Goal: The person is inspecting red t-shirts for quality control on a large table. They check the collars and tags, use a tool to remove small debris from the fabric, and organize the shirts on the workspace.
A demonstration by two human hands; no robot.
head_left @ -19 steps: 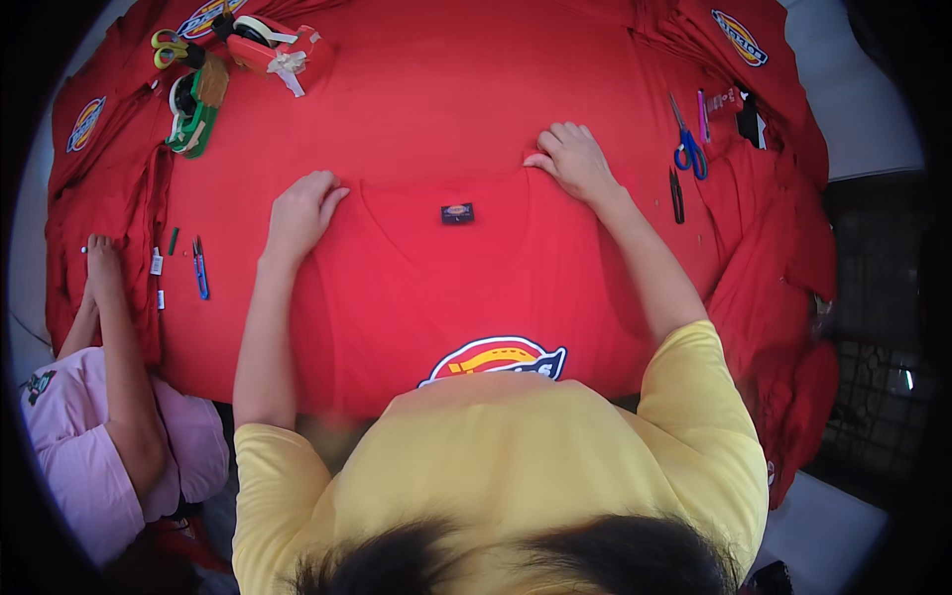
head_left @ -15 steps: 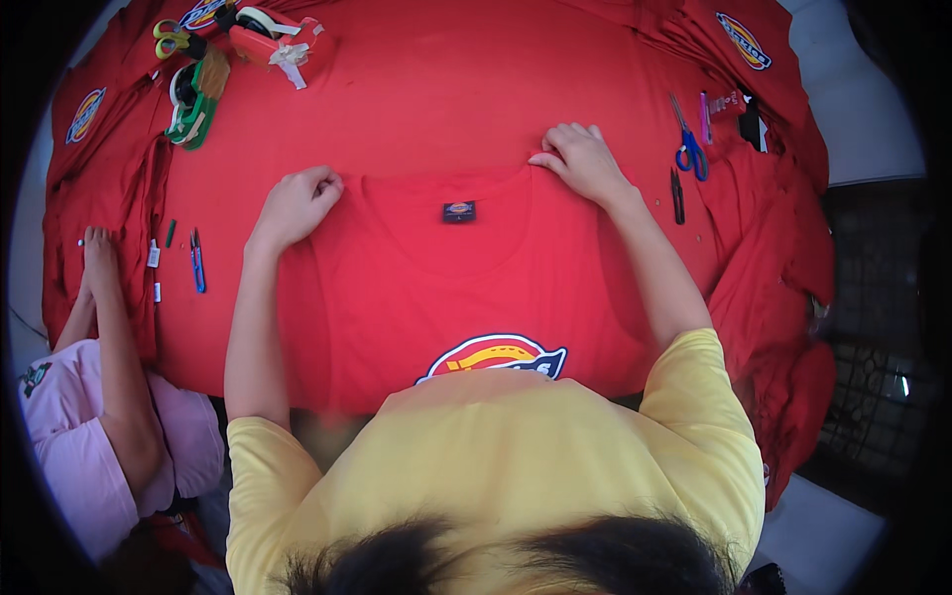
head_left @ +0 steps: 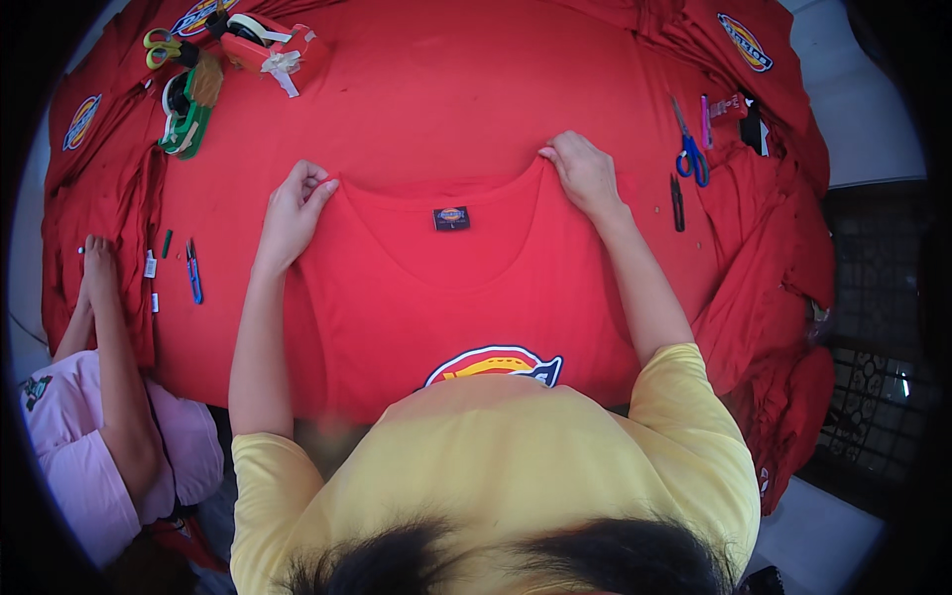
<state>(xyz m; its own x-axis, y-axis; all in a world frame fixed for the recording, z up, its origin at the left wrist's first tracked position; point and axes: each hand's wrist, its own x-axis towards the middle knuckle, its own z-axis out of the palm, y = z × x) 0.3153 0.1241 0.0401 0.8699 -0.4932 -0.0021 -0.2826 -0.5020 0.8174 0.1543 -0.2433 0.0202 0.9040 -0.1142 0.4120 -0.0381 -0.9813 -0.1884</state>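
A red T-shirt (head_left: 426, 307) lies spread in front of me, its neckline away from me and a printed emblem (head_left: 496, 365) near my chest. Inside the collar sits a small dark neck label (head_left: 450, 218). My left hand (head_left: 300, 203) pinches the shirt at the left shoulder beside the neckline. At the other shoulder my right hand (head_left: 585, 177) pinches the cloth the same way. Between the two hands the collar edge looks stretched and slightly raised. The shirt's lower part is hidden by my body.
Tape dispensers, one green (head_left: 188, 114) and one red (head_left: 278, 55), stand far left near yellow-handled scissors (head_left: 169, 48). Blue thread snips (head_left: 193, 273) lie left; blue scissors (head_left: 691, 159) and black snips (head_left: 677, 203) lie right. Red garments (head_left: 764, 248) edge the table. A co-worker's hand (head_left: 99, 263) rests on cloth at left.
My fingers have closed on the shirt's shoulders, and the collar has lifted and tightened into a deeper V. My left hand has shifted slightly left, my right slightly nearer me.
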